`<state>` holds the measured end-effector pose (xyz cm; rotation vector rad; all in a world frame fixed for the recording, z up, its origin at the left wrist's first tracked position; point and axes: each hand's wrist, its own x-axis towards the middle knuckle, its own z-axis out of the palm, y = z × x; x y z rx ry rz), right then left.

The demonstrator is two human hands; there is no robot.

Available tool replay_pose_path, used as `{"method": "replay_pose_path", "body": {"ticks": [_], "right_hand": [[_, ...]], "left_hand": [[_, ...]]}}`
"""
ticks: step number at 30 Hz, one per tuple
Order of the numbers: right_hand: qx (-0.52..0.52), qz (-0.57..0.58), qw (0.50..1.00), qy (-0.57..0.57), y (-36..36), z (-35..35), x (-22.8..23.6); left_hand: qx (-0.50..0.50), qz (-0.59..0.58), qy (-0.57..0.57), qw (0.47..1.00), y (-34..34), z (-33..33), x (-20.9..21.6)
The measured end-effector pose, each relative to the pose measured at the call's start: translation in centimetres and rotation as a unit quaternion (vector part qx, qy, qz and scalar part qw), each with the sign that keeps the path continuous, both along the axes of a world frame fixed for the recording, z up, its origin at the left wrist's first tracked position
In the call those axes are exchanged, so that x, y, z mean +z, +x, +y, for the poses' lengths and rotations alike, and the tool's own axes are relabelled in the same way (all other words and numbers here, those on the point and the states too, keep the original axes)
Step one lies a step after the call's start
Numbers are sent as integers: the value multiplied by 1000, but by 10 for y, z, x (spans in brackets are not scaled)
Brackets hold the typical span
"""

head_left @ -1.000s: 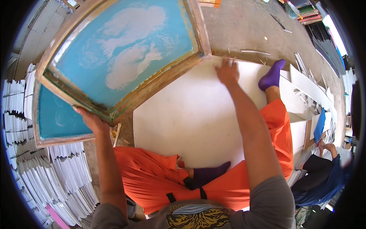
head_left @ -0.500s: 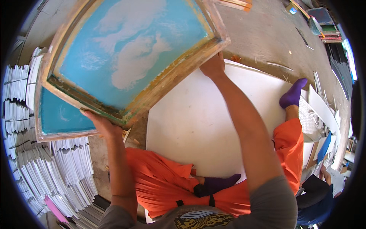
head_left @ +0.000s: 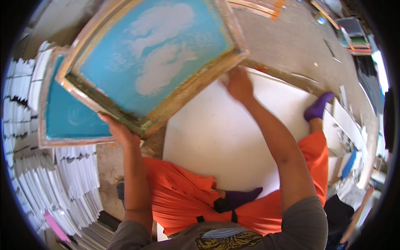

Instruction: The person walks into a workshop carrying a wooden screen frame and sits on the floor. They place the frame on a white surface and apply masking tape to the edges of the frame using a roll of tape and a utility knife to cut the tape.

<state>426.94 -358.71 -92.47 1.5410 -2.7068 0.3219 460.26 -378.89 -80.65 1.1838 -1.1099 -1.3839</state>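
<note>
A wooden-framed screen-printing screen (head_left: 156,93) is tilted at the upper left. Its blue mesh carries two pale cloud-like patches. My left hand (head_left: 121,131) grips the frame's near left edge, thumb on top and the other fingers hidden underneath. Close to the frame's right-hand lower rail is my right hand (head_left: 240,86), its fingers smeared by motion. Whether it still touches the wood I cannot make out. A second blue screen (head_left: 75,114) in a wooden frame lies partly under the first, to the left. Between my legs stretches a large white board (head_left: 208,137).
Tall stacks of white sheets (head_left: 37,183) line the left side. Wooden strips (head_left: 254,8) lie on the concrete floor (head_left: 283,33) ahead. At right are white offcuts (head_left: 348,121) and a blue piece (head_left: 349,164). Another person's arm (head_left: 358,214) shows at lower right.
The upper screen has shifted slightly right, with my left hand moving along. My right hand has come out from behind the frame's rail, nearer to me.
</note>
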Motion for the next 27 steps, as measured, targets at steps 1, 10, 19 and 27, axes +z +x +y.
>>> {"method": "replay_pose_path", "body": {"ticks": [1,10,19,27], "right_hand": [[66,-63,995,-44,29,39,-5],[460,-216,858,79,55,259,-46],[-306,92,939,-129,-87,172,-22],[-671,-27,740,40,73,207,-63]], "left_hand": [[-13,15,8,1000,3,3,-2],[-52,45,41,997,-25,33,-19],[-85,-14,100,991,-39,63,-31],[-121,-12,137,983,-11,62,-31]]}}
